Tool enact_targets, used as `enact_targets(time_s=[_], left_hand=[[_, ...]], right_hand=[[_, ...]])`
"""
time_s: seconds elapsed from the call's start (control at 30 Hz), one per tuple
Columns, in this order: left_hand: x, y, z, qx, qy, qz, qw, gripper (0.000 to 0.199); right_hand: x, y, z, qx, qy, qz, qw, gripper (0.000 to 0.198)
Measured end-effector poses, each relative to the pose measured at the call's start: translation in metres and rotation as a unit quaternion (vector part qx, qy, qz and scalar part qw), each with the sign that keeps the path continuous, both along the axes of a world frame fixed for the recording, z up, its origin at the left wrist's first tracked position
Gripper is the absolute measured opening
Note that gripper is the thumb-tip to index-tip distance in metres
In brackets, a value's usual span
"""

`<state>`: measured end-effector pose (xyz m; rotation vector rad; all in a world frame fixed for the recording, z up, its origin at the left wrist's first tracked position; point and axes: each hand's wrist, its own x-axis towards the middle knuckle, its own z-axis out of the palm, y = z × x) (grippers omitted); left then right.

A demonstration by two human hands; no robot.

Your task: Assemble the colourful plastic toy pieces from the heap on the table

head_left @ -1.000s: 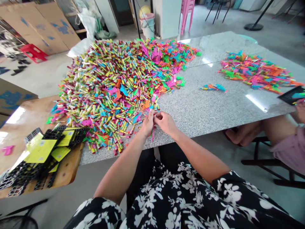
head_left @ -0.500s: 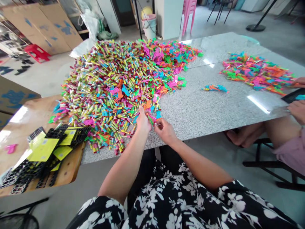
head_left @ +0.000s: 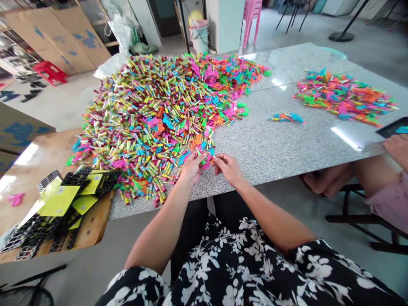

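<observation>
- Two bare hands meet in the head view over the near edge of the speckled stone worktop [head_left: 255,148], with a pink plastic toy [head_left: 207,161], pistol-like in outline, between them; its finer parts are too small to tell.
- The toy is likely light and stiff, with a smooth surface that could slip if pinched at the very edge; its thinner parts look the most liable to bend or snap, so the thicker body seems the better place to take hold.
- The fingers of the left hand [head_left: 192,169] are curled closed around the toy's left side, thumb on top, gripping it.
- The fingers of the right hand [head_left: 228,168] are bent into a narrow pinch, their tips at the toy's right end; whether they grip it or merely touch it cannot be told.
- Just beyond the left hand spreads a large heap of short banded tubes [head_left: 137,102], with bright pistol-shaped pieces [head_left: 219,70] mixed in and massed at its far right.
- To the right, well apart from both hands, lie a small cluster of toys [head_left: 287,117] and a broader multicoloured pile [head_left: 346,95].
- Near that pile, a co-worker's hand [head_left: 397,148] is beside a black tray [head_left: 390,127].
</observation>
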<state>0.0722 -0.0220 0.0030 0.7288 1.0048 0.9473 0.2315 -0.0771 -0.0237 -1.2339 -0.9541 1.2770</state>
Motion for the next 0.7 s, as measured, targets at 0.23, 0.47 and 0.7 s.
enact_targets(time_s=[0.23, 0.47, 0.7], left_hand=[[0.004, -0.004, 0.005, 0.045, 0.023, -0.001, 0.999, 0.032], [0.021, -0.014, -0.004, 0.119, 0.080, 0.100, 0.985, 0.030], [0.041, -0.029, -0.015, 0.090, 0.059, 0.121, 0.987, 0.022]], right_hand=[[0.004, -0.002, -0.002, 0.035, -0.016, 0.000, 0.999, 0.035], [0.002, -0.007, 0.006, 0.034, -0.068, -0.008, 0.997, 0.038], [0.008, -0.020, -0.004, 0.029, -0.082, 0.004, 0.996, 0.041]])
